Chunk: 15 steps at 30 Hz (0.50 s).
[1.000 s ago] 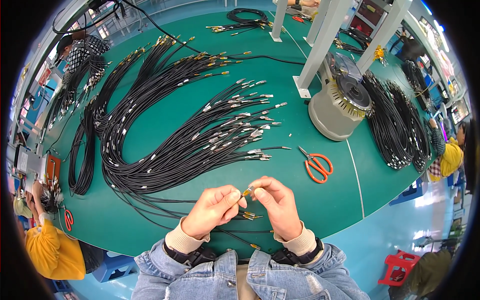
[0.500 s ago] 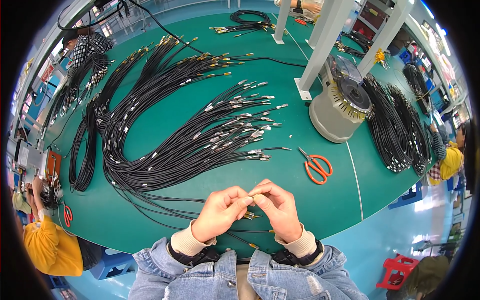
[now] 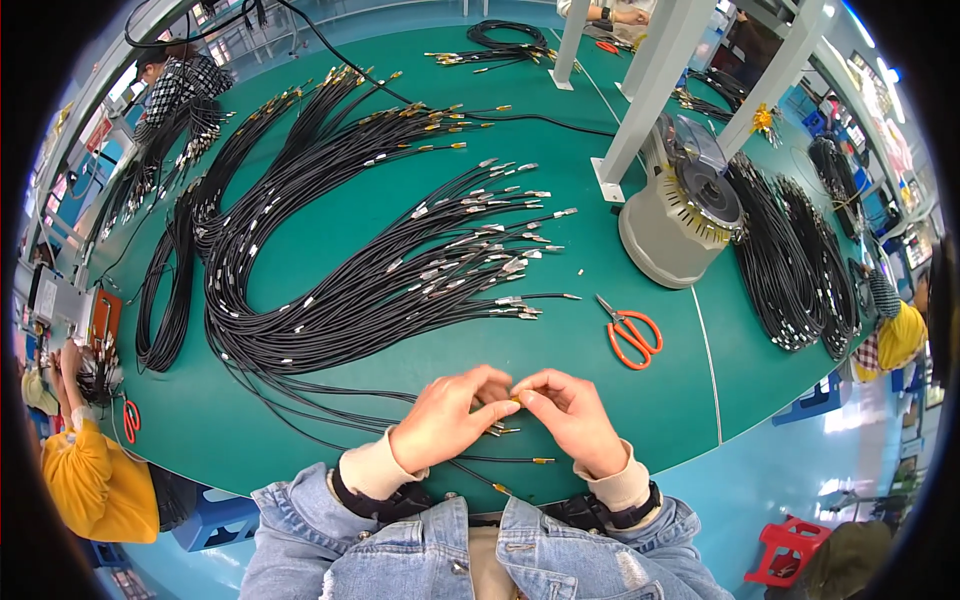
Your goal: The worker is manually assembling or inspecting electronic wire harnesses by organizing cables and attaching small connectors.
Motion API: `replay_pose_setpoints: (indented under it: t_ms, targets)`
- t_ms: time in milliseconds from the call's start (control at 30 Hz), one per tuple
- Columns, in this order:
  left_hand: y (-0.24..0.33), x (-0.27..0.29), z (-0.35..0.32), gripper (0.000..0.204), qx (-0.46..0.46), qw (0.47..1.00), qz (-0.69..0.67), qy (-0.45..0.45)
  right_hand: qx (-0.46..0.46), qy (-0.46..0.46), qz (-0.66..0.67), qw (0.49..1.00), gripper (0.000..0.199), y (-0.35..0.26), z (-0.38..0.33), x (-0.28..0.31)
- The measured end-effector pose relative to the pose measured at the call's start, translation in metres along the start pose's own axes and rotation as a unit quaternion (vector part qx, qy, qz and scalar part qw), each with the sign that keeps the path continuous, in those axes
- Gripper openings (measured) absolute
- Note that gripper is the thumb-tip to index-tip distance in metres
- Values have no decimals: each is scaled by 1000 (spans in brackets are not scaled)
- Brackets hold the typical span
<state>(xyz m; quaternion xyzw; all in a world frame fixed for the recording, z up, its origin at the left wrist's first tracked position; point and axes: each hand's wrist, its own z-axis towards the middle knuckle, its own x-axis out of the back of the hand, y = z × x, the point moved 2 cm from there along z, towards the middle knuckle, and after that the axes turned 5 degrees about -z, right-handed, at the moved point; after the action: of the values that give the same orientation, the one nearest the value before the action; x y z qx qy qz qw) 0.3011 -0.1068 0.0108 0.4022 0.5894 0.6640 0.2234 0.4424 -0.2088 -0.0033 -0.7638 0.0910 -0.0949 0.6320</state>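
Far left of the fingers, at the table's edge: person in yellow top (image 3: 85,475), seated, orange-handled scissors (image 3: 131,420) just beside, presumably kept within reach for trimming. Up and left of the fingers: large fan of black cables (image 3: 330,290) spread on green table (image 3: 300,420), looped ends to the left, metal-tipped ends pointing right, apparently laid so for taking one at a time. Directly at centre: left hand (image 3: 445,420) curled, thumb and forefinger pressed together on small brass-coloured connector (image 3: 515,400), other fingers folded under. Touching it from the other side: right hand (image 3: 575,420), fingertips likewise pinching the same connector, both grips meeting tip to tip, seemingly to steady a small part during fitting. Just below the fingers: a few thin black leads with gold tips (image 3: 500,432), running under the left hand toward the body. Right of and above the fingers: orange scissors (image 3: 632,332) lying flat, blades closed, near. Farther up and right: grey round machine (image 3: 685,215) beside white post (image 3: 650,90). Beyond, well apart: second bundle of black cables (image 3: 790,265) by the table's right rim.
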Motion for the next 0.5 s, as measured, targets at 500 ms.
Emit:
replay_pose_setpoints:
  t_ms: [500]
  targets:
    - [-19,65,32,15,-136,891,387,194,42,45,-130,990,16,-20,0,26]
